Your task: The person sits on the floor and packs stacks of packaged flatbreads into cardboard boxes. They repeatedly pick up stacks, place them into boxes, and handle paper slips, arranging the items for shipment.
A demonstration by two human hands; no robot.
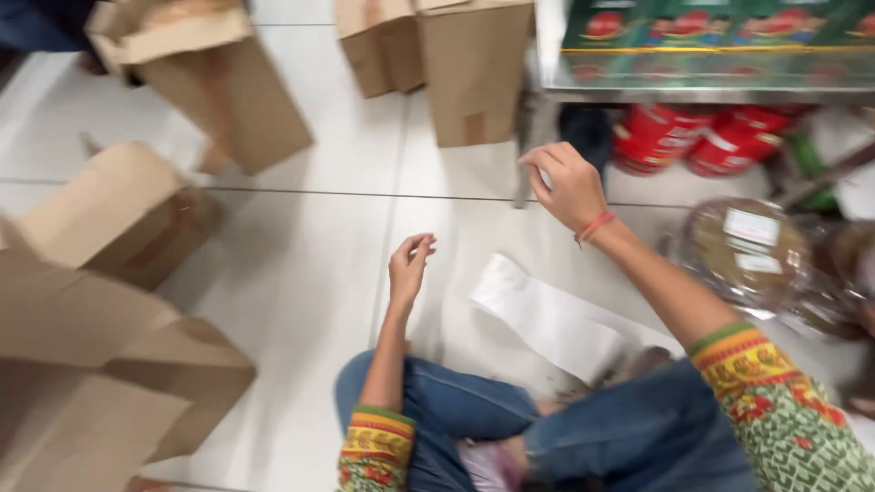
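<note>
Seated on a white tiled floor (301, 273), knees in blue jeans. Right hand (567, 182) raised near the shelf's metal edge (693, 91), fingers curled, pinching something small and pale; identity cannot be told. Left hand (408, 266) empty, fingers loosely bent above the floor. White paper strip (547, 319) lying between the hands. Cardboard boxes (118, 214) at left; red tins (702, 137) under the shelf.

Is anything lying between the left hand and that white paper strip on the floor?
Nothing visible does. The left hand hangs empty above bare floor tile, and the white paper strip lies just to its right with only open tile between them. The right hand is farther up, near the metal shelf leg, clear of that gap.
</note>
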